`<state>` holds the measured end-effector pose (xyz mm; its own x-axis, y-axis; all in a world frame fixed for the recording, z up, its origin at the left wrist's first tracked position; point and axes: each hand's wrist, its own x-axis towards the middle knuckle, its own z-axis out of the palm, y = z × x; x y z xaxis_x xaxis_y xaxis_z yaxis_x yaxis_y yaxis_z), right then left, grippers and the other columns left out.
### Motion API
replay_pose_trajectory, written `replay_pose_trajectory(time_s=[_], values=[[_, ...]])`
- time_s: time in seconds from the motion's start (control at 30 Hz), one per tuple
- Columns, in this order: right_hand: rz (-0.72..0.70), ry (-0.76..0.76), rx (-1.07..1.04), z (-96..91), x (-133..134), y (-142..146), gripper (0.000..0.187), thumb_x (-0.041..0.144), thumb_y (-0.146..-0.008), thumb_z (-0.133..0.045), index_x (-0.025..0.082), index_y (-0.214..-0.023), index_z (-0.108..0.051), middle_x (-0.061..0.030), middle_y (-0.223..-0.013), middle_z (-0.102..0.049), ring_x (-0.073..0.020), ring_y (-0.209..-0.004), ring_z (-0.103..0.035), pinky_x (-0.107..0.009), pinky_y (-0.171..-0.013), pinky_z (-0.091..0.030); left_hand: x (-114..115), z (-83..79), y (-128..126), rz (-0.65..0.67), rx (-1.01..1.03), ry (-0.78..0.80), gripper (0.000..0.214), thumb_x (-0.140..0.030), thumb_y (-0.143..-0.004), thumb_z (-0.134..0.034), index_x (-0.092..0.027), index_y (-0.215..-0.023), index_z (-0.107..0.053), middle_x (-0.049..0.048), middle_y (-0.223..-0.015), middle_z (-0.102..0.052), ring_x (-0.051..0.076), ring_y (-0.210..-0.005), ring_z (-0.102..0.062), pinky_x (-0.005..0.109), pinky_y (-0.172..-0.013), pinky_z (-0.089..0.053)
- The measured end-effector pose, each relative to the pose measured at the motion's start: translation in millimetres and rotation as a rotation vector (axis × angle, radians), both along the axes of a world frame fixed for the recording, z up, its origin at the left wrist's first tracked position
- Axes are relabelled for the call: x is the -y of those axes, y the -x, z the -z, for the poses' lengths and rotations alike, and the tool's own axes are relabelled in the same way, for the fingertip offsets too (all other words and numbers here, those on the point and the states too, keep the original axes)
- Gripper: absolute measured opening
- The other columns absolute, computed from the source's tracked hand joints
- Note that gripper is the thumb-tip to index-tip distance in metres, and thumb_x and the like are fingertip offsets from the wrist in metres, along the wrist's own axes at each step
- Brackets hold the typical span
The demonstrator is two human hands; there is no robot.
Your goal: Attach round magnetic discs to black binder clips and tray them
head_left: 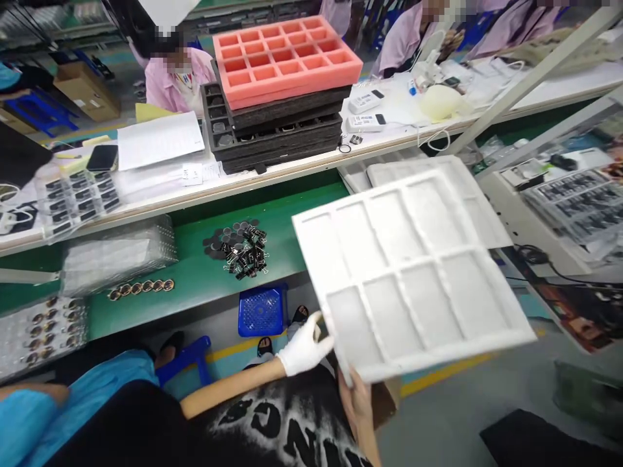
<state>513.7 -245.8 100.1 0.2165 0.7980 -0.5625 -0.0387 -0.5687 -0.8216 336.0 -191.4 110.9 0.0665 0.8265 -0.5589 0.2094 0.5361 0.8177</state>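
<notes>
White tray (411, 267), corner in right grip (358, 392)

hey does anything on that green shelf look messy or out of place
The black binder clips lie in a jumbled heap against loose round discs, untidy compared with the neat row of ring-shaped parts. I see no clear damage.

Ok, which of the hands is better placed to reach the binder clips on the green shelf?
Probably the left: the gloved left hand, at the white tray, looks nearer the binder clips; the bare right hand grips the tray's near corner.
</notes>
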Motion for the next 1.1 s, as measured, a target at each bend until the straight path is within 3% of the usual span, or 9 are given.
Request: replay_pose_trajectory(time_s=[0.13, 0.27, 0.53, 0.63, 0.77, 0.93, 1.03, 1.1], values=[[0.114, -0.015, -0.132, 37.9, -28.1, 56.6, 0.039, 0.040, -0.101, -0.067, 0.020, -0.134, -0.062, -0.0103, -0.135, -0.063, -0.0264, -0.117, -0.066, -0.046, -0.097, -0.059, -32.0, 22.6, 25.4, -0.145, -0.168, 0.064, 0.052, -0.048, -0.099, -0.061, -0.021, -0.142, -0.052, 0.0097, -0.114, -0.072, 0.020, -0.097, -0.070, 0.037, -0.090, -0.059], [0.132, -0.008, -0.217, 54.4, -60.8, 94.6, 0.040, 0.039, -0.101, -0.067, 0.019, -0.136, -0.061, -0.0109, -0.138, -0.062, -0.0275, -0.119, -0.065, -0.049, -0.099, -0.058, -58.0, 46.0, 52.0, -0.200, -0.293, 0.128, 0.039, -0.044, -0.102, -0.061, -0.016, -0.129, -0.063, 0.0089, -0.117, -0.070, 0.019, -0.099, -0.069, 0.041, -0.090, -0.061], [-0.059, 0.207, -0.361, 74.9, -117.9, 145.0, 0.039, 0.038, -0.101, -0.068, 0.018, -0.135, -0.062, -0.0110, -0.135, -0.064, -0.0255, -0.115, -0.067, -0.047, -0.096, -0.060, -121.2, 63.4, 120.6, -0.202, -0.541, 0.197, 0.038, -0.041, -0.101, -0.064, -0.018, -0.132, -0.063, 0.0107, -0.130, -0.066, 0.022, -0.111, -0.068, 0.044, -0.096, -0.060], [-0.160, 0.342, -0.370, 82.7, -135.6, 143.9, 0.038, 0.039, -0.101, -0.067, 0.017, -0.133, -0.063, -0.0107, -0.131, -0.065, -0.0245, -0.111, -0.068, -0.046, -0.093, -0.061, -145.3, 67.8, 138.8, -0.155, -0.594, 0.216, 0.039, -0.041, -0.101, -0.064, -0.017, -0.132, -0.063, 0.0109, -0.130, -0.066, 0.022, -0.111, -0.068, 0.044, -0.096, -0.060], [-0.281, 0.443, -0.319, 94.0, -162.4, 131.9, 0.040, 0.040, -0.102, -0.067, 0.018, -0.135, -0.062, -0.0109, -0.133, -0.064, -0.0250, -0.112, -0.068, -0.046, -0.094, -0.060, -170.6, 77.2, 139.7, -0.081, -0.636, 0.224, 0.041, -0.041, -0.101, -0.064, -0.017, -0.134, -0.062, 0.0111, -0.131, -0.066, 0.023, -0.112, -0.068, 0.045, -0.096, -0.060], [-0.416, 0.545, -0.154, 113.6, -187.1, 106.9, 0.039, 0.039, -0.101, -0.068, 0.018, -0.133, -0.063, -0.0108, -0.132, -0.065, -0.0248, -0.112, -0.068, -0.047, -0.094, -0.060, -174.5, 86.5, 132.4, -0.042, -0.765, 0.255, 0.041, -0.041, -0.100, -0.065, -0.016, -0.132, -0.063, 0.0110, -0.130, -0.066, 0.023, -0.112, -0.068, 0.046, -0.096, -0.060], [-0.397, 0.537, -0.006, 120.0, -170.9, 76.8, 0.039, 0.039, -0.101, -0.067, 0.017, -0.133, -0.063, -0.0108, -0.132, -0.065, -0.0247, -0.112, -0.068, -0.046, -0.094, -0.060, -164.5, 83.3, 149.6, -0.062, -0.892, 0.189, 0.043, -0.042, -0.100, -0.064, -0.017, -0.135, -0.061, 0.0117, -0.133, -0.065, 0.024, -0.115, -0.067, 0.047, -0.098, -0.059], [-0.354, 0.519, 0.104, 116.9, -138.9, 49.4, 0.038, 0.040, -0.102, -0.066, 0.017, -0.133, -0.063, -0.0107, -0.131, -0.065, -0.0243, -0.111, -0.068, -0.046, -0.093, -0.061, -159.5, 79.3, 173.9, -0.077, -0.979, 0.136, 0.047, -0.042, -0.101, -0.064, -0.018, -0.140, -0.058, 0.0126, -0.138, -0.062, 0.026, -0.119, -0.065, 0.050, -0.101, -0.058]])
